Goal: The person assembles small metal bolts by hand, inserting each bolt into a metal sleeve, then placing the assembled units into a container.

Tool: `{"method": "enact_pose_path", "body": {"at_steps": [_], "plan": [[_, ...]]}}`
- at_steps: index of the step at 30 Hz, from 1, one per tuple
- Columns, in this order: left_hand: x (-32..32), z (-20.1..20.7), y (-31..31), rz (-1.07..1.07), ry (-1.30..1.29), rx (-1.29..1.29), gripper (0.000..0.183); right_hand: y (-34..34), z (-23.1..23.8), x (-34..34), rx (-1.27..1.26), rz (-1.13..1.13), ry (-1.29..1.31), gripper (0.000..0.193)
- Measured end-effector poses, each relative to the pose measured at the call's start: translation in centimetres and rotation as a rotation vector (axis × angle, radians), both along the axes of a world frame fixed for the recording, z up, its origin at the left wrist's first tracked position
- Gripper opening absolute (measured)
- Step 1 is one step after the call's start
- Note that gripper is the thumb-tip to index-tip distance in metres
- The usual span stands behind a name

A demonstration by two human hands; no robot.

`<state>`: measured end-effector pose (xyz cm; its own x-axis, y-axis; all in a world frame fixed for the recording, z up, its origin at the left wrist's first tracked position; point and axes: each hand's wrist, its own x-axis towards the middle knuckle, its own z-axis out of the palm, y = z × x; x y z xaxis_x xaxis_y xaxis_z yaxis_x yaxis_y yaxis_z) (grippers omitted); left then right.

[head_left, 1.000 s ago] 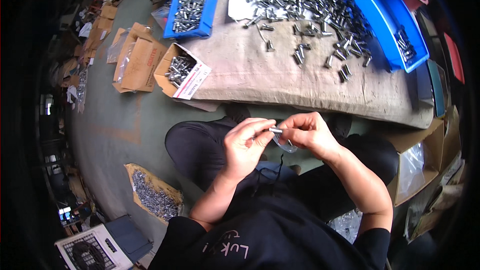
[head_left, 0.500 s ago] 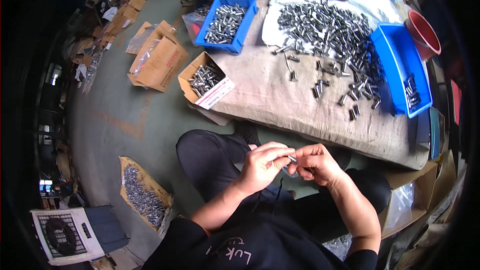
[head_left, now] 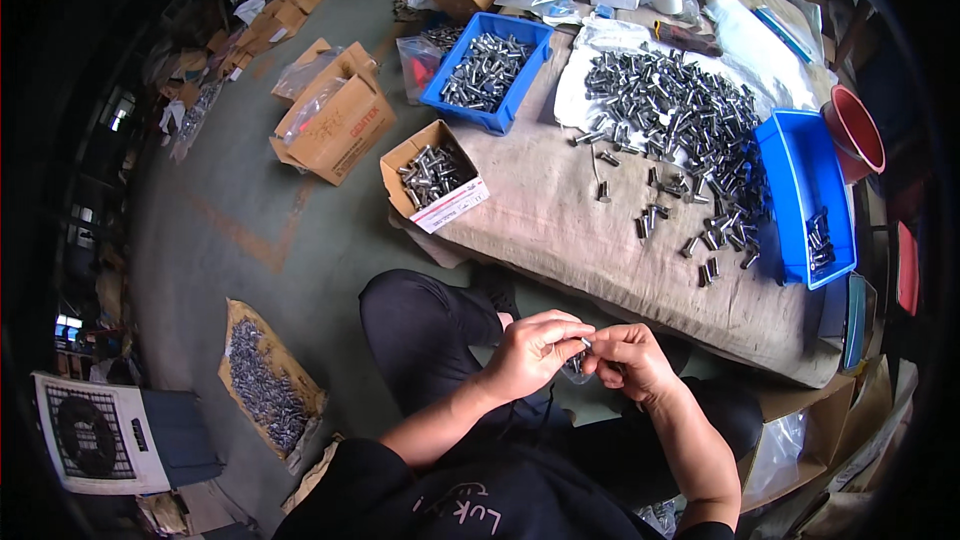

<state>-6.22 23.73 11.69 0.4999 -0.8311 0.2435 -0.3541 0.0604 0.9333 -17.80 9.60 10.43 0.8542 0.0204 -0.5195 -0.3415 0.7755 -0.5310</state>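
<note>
Above my lap, my left hand and my right hand meet with fingertips nearly touching. Pinched between them is a small shiny metal bolt. Just under the fingers hangs something clear like a small plastic bag, with dark bits in it; the fingers partly hide it, and which of them grips it is unclear. Ahead on the cloth-covered table lies a large heap of metal bolts, with several loose ones nearer the front edge.
A blue bin full of bolts and a cardboard box of bolts stand at the table's left. Another blue bin and a red bucket are at right. On the floor at left lie a sheet of small parts and a fan.
The whole view has shifted, so the table sits lower in the picture and more of its far end shows. Both hands stay together at the bolt, with only slight finger movement.
</note>
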Motion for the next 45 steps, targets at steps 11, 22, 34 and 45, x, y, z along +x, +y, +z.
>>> {"method": "enact_pose_path", "body": {"at_steps": [11, 22, 34, 45], "plan": [[-0.2, -0.2, 0.2, 0.028, -0.006, 0.006, 0.016, 0.0, -0.3, 0.1, -0.057, 0.034, -0.004, 0.017], [-0.3, -0.4, 0.1, 0.028, 0.133, 0.010, 0.016, -0.1, -0.1, -0.1, 0.025, -0.006, -0.027, 0.028], [-0.5, 0.3, -0.2, -0.002, 0.135, 0.055, 0.016, -0.1, -0.5, -0.2, -0.116, 0.026, -0.010, 0.019], [-0.6, 0.0, 0.0, 0.043, 0.132, 0.013, 0.015, 0.1, -0.9, -0.3, -0.004, -0.008, -0.090, 0.026]]}}
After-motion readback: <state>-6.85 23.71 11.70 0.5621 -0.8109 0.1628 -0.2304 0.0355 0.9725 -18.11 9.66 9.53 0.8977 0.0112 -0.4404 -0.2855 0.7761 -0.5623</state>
